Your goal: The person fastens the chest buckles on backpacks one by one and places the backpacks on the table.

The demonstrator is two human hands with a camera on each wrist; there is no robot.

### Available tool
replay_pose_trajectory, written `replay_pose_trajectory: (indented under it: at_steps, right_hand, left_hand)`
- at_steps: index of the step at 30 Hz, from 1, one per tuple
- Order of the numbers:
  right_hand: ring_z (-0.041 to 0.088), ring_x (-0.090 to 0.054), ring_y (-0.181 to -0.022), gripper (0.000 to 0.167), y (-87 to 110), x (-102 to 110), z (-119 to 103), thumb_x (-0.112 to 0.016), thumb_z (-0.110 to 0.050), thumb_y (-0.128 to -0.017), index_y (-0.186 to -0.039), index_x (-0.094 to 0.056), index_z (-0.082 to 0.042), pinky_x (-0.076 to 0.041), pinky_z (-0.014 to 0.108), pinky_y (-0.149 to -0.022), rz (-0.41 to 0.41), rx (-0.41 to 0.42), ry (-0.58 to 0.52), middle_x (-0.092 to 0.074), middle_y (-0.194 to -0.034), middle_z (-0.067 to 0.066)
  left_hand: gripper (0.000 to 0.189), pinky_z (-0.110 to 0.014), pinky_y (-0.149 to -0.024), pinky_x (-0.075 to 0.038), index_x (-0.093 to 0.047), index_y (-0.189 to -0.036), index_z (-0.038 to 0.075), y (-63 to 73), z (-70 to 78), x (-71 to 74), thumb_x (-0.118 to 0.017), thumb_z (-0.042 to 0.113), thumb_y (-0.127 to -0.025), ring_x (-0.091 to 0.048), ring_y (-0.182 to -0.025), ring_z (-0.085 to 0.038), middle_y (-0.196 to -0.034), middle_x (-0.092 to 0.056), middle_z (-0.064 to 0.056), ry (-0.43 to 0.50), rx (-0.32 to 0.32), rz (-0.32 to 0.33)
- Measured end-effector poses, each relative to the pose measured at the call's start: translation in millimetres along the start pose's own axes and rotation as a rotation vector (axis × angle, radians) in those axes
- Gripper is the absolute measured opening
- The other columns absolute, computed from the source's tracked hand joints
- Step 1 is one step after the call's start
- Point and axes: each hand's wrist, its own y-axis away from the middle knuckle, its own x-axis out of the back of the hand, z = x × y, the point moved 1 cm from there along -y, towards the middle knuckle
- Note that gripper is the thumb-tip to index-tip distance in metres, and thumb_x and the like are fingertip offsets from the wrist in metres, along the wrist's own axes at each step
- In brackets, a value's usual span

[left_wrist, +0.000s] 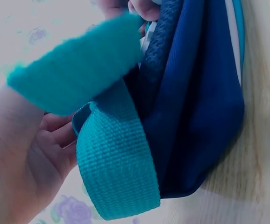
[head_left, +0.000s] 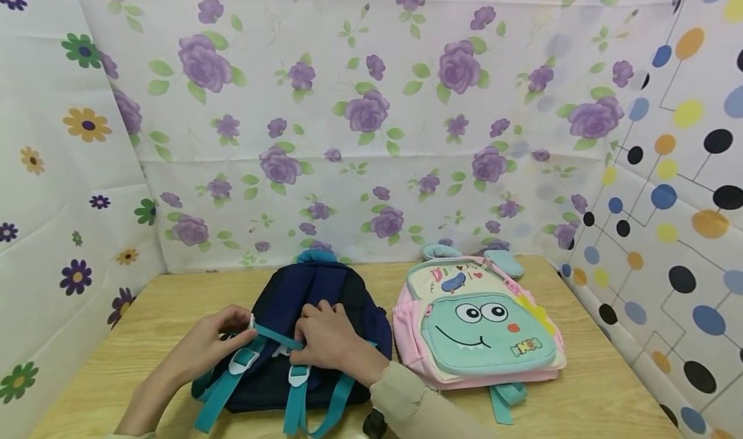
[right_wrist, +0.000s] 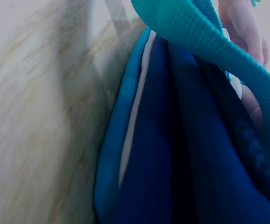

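Observation:
A navy backpack point(head_left: 325, 387) lies on the table with its shoulder straps facing up. In the head view, my left hand point(head_left: 206, 343) pinches a small white buckle piece point(head_left: 252, 321) at the end of a thin teal chest strap point(head_left: 273, 336). My right hand point(head_left: 327, 339) grips the strap's other end over the right shoulder strap; its fingertips are partly hidden. White adjuster buckles point(head_left: 244, 360) sit below both hands, with teal webbing point(head_left: 217, 400) hanging from them. Up close in the left wrist view, loose teal webbing point(left_wrist: 118, 154) crosses beside the left hand point(left_wrist: 27, 154).
To the right lies a pink and mint cartoon backpack point(head_left: 487, 336), close beside the navy one. The wooden table point(head_left: 604, 387) is bordered by a floral cloth point(head_left: 348, 187) at the back and patterned cloths at both sides.

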Motion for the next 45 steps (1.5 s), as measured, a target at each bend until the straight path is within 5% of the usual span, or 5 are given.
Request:
replay_pose_trajectory:
  at_steps: [9,15,31,39,45]
  right_hand:
    - [0.009,-0.035,-0.078,0.024,14.0,7.8,15.1,-0.071,-0.052,-0.084,-0.076,-0.057,-0.034,-0.028,0.027,-0.072,0.020,0.085,0.031,-0.047,-0.089,-0.015]
    - [0.007,-0.038,-0.077,0.019,22.5,14.9,29.7,-0.070,-0.050,-0.085,-0.081,-0.062,-0.034,-0.032,0.023,-0.071,0.102,0.136,0.003,-0.050,-0.088,-0.017]
    - [0.005,-0.042,-0.077,0.013,32.6,38.6,52.8,-0.070,-0.041,-0.083,-0.082,-0.062,-0.031,-0.038,0.019,-0.070,0.130,0.131,-0.143,-0.051,-0.087,-0.016]
    - [0.004,-0.044,-0.074,0.011,32.4,50.2,54.6,-0.070,-0.036,-0.084,-0.081,-0.062,-0.029,-0.038,0.019,-0.068,0.156,0.148,-0.183,-0.053,-0.085,-0.015]
    - [0.004,-0.045,-0.076,0.011,31.0,53.8,54.2,-0.070,-0.036,-0.085,-0.082,-0.062,-0.028,-0.040,0.019,-0.069,0.143,0.148,-0.183,-0.053,-0.086,-0.014]
  left_hand:
    - [0.021,-0.026,-0.074,-0.054,-0.064,-0.106,0.019,3.6,1.5,7.5,-0.069,0.035,-0.094,-0.068,-0.089,-0.005,-0.098,-0.069,0.004,-0.025,-0.014,0.052]
    - [0.020,-0.026,-0.073,-0.054,-0.069,-0.108,0.019,5.4,1.2,10.5,-0.072,0.031,-0.092,-0.066,-0.086,0.000,-0.096,-0.072,0.008,-0.030,-0.049,0.050]
    - [0.023,-0.027,-0.071,-0.055,-0.072,-0.113,0.020,1.6,5.1,12.1,-0.073,0.029,-0.091,-0.066,-0.087,0.001,-0.100,-0.074,0.007,-0.020,-0.105,0.045]
    - [0.023,-0.027,-0.069,-0.055,-0.070,-0.114,0.027,-1.0,10.4,8.8,-0.071,0.032,-0.092,-0.065,-0.087,0.000,-0.103,-0.071,0.009,0.028,-0.156,-0.015]
    - [0.022,-0.025,-0.067,-0.051,-0.070,-0.115,0.027,-8.3,15.9,6.6,-0.070,0.030,-0.093,-0.061,-0.080,-0.001,-0.092,-0.067,0.015,0.009,-0.215,-0.016]
